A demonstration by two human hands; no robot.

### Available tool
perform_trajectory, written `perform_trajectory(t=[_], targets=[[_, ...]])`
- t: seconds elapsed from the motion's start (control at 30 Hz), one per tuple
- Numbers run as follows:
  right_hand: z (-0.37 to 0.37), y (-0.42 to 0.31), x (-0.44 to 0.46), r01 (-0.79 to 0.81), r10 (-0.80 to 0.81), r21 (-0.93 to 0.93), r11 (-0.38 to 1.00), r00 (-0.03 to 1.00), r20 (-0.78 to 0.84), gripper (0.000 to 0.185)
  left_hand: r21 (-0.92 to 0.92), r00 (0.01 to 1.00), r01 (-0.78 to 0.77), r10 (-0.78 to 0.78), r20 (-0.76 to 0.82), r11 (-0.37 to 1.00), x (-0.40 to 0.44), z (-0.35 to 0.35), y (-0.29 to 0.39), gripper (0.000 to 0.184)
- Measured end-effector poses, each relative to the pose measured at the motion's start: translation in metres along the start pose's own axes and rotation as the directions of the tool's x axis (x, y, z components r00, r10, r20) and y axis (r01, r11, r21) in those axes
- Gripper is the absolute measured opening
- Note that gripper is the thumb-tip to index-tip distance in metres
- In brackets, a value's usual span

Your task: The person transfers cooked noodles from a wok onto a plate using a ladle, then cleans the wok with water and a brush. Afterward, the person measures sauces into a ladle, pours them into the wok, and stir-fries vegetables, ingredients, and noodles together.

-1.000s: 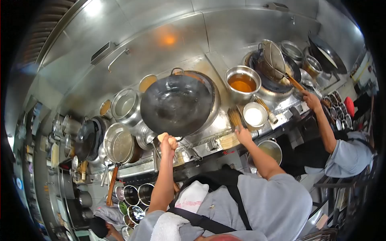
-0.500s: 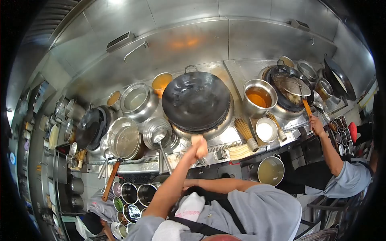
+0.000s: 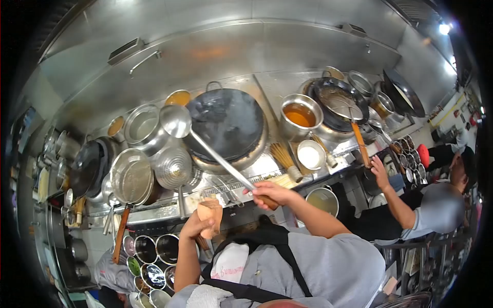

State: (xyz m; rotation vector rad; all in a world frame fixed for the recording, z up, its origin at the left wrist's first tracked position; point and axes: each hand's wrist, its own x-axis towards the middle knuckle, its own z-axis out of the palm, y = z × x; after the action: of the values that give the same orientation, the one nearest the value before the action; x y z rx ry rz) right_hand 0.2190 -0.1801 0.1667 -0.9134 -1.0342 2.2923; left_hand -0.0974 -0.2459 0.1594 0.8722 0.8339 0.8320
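My right hand (image 3: 275, 195) grips the wooden end of a long steel ladle (image 3: 221, 160). The ladle's bowl hangs over the left edge of a large black wok (image 3: 226, 123) on the burner, and pale smoke or steam rises from the wok. In my left hand (image 3: 197, 226) is a folded tan cloth (image 3: 209, 218), held in front of the stove edge, apart from the wok. A perforated skimmer (image 3: 173, 168) lies left of the wok, its handle pointing toward me.
Left are a wire strainer (image 3: 132, 177) and a steel pot (image 3: 143, 124). Right stand a pot of orange liquid (image 3: 300, 115), a bamboo brush (image 3: 284, 158) and a white-filled bowl (image 3: 310, 155). A co-worker's hand (image 3: 380, 173) is near a strainer handle (image 3: 361, 145).
My left hand has drawn back from the wok's near edge with the cloth. The ladle, earlier lying on the skimmer, is now lifted in my right hand. Smoke shows over the wok. The view has shifted.
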Motion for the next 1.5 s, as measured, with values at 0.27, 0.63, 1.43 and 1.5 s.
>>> perform_trajectory(t=[0.27,0.63,1.43,1.5], targets=[[-0.057,-0.004,-0.116,0.184,-0.34,-0.324,0.928,0.775,-0.532,0.035,0.645,0.996,-0.056,-0.005,0.092,0.762,0.074,0.051,-0.026,0.058],[-0.177,-0.043,-0.163,-0.345,-0.485,-0.645,0.682,0.447,-0.752,0.029,0.994,0.899,-0.1,0.424,0.112,-0.05,0.209,0.054,-0.015,0.057],[-0.135,-0.004,-0.072,0.038,-0.14,-0.194,0.98,0.828,-0.543,0.03,0.848,0.93,0.006,0.309,-0.2,0.53,0.101,0.057,-0.085,0.055],[-0.135,-0.022,-0.05,-0.048,-0.218,-0.487,0.872,0.854,-0.473,0.026,0.824,0.92,0.171,0.212,-0.33,0.541,0.063,0.053,-0.109,0.059]])
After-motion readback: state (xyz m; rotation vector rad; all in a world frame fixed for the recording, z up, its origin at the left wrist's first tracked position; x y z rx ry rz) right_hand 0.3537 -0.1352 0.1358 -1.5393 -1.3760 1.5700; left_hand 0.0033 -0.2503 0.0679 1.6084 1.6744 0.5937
